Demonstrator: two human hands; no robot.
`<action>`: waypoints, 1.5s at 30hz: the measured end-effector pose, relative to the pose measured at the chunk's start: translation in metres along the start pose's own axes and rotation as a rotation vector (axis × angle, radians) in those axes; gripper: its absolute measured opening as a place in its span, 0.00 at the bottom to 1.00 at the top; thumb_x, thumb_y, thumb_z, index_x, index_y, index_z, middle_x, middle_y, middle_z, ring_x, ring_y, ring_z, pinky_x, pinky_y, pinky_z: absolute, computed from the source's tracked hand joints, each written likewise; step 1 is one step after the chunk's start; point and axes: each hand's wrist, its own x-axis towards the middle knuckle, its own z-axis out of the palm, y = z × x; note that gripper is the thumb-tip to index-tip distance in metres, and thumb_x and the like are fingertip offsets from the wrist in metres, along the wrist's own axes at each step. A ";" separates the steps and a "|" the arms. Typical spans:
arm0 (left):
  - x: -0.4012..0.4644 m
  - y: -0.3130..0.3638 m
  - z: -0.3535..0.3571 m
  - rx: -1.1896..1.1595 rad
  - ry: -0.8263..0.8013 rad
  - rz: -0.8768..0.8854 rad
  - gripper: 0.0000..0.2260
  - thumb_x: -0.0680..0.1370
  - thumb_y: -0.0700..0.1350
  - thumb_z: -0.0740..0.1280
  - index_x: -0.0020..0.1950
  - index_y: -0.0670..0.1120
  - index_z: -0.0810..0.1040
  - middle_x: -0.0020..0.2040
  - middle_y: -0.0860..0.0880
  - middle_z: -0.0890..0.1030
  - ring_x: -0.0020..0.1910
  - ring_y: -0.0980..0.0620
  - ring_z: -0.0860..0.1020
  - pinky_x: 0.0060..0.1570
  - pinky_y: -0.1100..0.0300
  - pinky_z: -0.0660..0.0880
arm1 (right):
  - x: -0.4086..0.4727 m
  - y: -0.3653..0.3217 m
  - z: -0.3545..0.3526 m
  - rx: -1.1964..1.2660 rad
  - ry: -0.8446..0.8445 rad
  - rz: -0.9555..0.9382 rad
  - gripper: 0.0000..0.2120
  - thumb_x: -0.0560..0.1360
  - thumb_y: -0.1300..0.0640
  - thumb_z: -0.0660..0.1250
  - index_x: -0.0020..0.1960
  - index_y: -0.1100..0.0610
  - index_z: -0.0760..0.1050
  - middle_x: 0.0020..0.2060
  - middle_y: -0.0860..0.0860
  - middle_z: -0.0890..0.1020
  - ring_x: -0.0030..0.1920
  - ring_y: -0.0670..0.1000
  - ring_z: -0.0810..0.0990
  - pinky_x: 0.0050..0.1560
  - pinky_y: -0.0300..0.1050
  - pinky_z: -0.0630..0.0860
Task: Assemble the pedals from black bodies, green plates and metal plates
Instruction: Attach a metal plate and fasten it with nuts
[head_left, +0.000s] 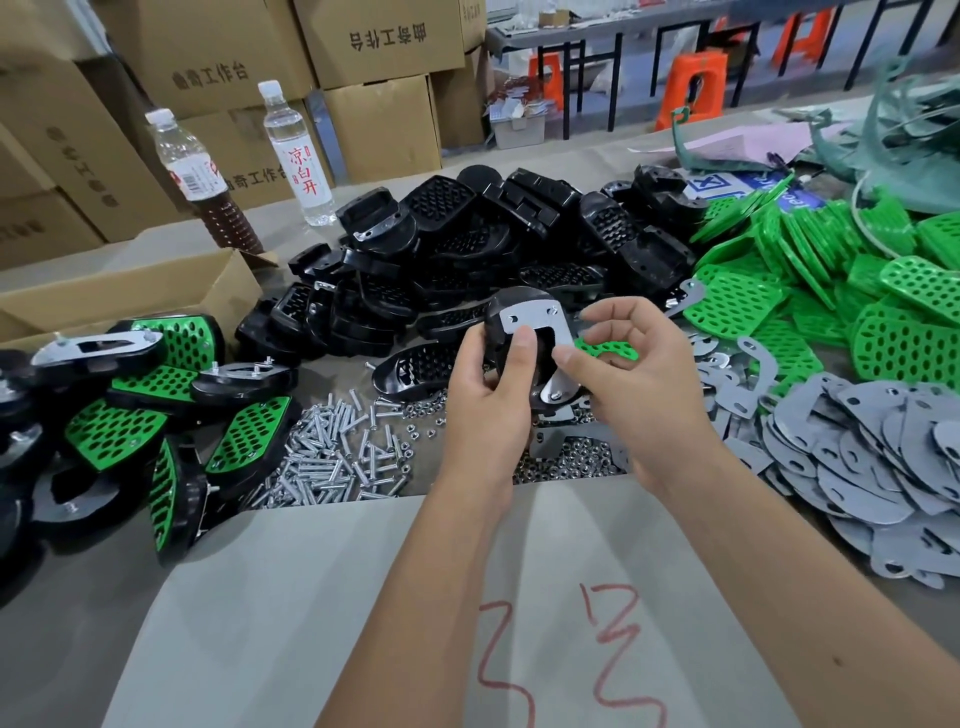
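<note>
Left hand (485, 395) gripping black body (501, 332), thumb pinning metal plate (535, 322) flat. Right hand (623, 384), fingers curled, pinching plate edge (holes possibly misaligned). Risk: plate sliding off.

Both hands, L (485, 400) & R (631, 384), hold black body (501, 325) w/ metal plate (535, 317) on top
</note>
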 end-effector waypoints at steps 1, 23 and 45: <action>0.000 -0.001 0.000 0.005 -0.015 0.009 0.06 0.84 0.60 0.65 0.57 0.62 0.80 0.54 0.40 0.85 0.56 0.29 0.80 0.56 0.29 0.78 | 0.000 0.000 -0.001 0.012 -0.003 0.021 0.12 0.74 0.58 0.78 0.53 0.48 0.80 0.47 0.51 0.80 0.40 0.53 0.76 0.36 0.43 0.70; 0.005 -0.006 -0.002 0.026 0.059 0.016 0.09 0.82 0.50 0.72 0.49 0.45 0.83 0.42 0.47 0.85 0.41 0.49 0.84 0.44 0.52 0.81 | 0.002 -0.005 -0.008 0.106 -0.169 0.109 0.07 0.82 0.61 0.68 0.56 0.57 0.85 0.48 0.58 0.88 0.47 0.59 0.88 0.46 0.56 0.85; 0.005 -0.001 -0.003 -0.200 0.063 -0.098 0.06 0.81 0.43 0.72 0.46 0.45 0.79 0.45 0.42 0.82 0.43 0.46 0.81 0.39 0.56 0.80 | 0.002 -0.003 -0.003 0.161 -0.222 0.179 0.08 0.81 0.59 0.70 0.57 0.59 0.85 0.39 0.53 0.86 0.31 0.47 0.83 0.27 0.38 0.77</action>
